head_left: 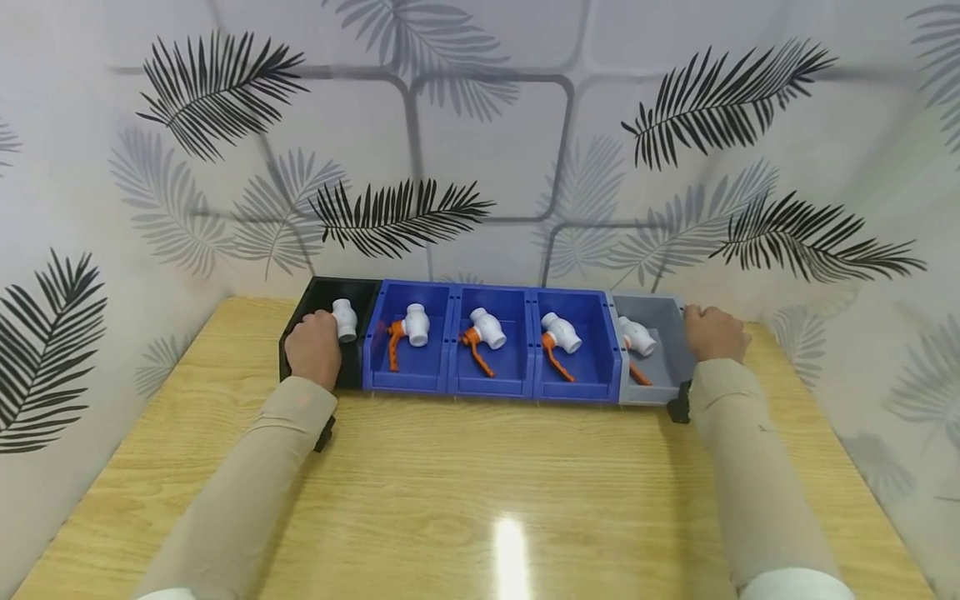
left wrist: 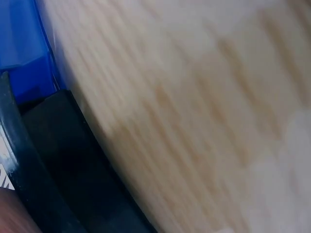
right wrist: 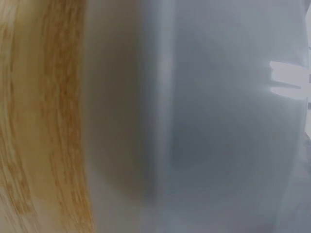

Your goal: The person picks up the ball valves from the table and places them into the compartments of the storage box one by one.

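Note:
Five bins stand side by side in a row at the back of the table. My left hand (head_left: 313,346) grips the left side of the black bin (head_left: 351,377), its fingers curled. In that bin lies a white ball valve (head_left: 345,320), partly behind the hand. At the opposite end my right hand (head_left: 716,332) holds the right wall of the grey bin (head_left: 667,312), fingers bent over the rim. A white valve (head_left: 637,336) with an orange handle lies inside it. The left wrist view shows the black bin's edge (left wrist: 73,155); the right wrist view shows the grey wall (right wrist: 233,121), blurred.
Between the end bins are three blue bins (head_left: 408,382), each holding a white valve (head_left: 488,328) with an orange lever. The wooden table (head_left: 480,475) extends in front. A patterned wall (head_left: 495,142) rises right behind the row.

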A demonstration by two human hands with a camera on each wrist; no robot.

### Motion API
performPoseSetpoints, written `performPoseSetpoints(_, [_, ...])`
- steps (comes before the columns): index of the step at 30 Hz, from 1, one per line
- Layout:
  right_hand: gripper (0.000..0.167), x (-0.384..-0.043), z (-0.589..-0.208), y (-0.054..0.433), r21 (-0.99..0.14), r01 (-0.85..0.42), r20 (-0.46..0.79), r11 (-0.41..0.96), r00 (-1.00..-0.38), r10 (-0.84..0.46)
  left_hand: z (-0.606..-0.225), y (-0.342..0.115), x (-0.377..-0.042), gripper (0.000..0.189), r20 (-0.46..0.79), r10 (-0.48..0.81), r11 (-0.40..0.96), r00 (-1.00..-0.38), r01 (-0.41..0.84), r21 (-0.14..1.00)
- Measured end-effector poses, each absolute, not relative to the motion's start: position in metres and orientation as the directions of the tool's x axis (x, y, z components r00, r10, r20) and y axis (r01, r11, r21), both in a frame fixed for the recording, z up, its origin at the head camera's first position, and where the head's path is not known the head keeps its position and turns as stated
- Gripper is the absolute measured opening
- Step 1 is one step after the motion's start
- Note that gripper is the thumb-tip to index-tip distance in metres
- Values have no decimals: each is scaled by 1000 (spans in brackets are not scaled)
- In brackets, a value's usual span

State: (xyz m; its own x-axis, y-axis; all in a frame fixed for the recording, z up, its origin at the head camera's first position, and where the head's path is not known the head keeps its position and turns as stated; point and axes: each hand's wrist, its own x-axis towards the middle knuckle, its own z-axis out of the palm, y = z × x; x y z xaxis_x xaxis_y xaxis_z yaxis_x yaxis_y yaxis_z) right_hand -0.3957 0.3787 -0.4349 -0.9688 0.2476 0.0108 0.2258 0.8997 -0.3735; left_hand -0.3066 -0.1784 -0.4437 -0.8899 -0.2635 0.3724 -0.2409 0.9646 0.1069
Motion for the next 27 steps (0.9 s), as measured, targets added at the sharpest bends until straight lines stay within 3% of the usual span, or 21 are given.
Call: performPoseSetpoints(27, [67, -397, -439, 383, -363, 204, 18, 909, -974, 226, -449, -186, -307, 12, 309, -231, 970, -922, -194, 146])
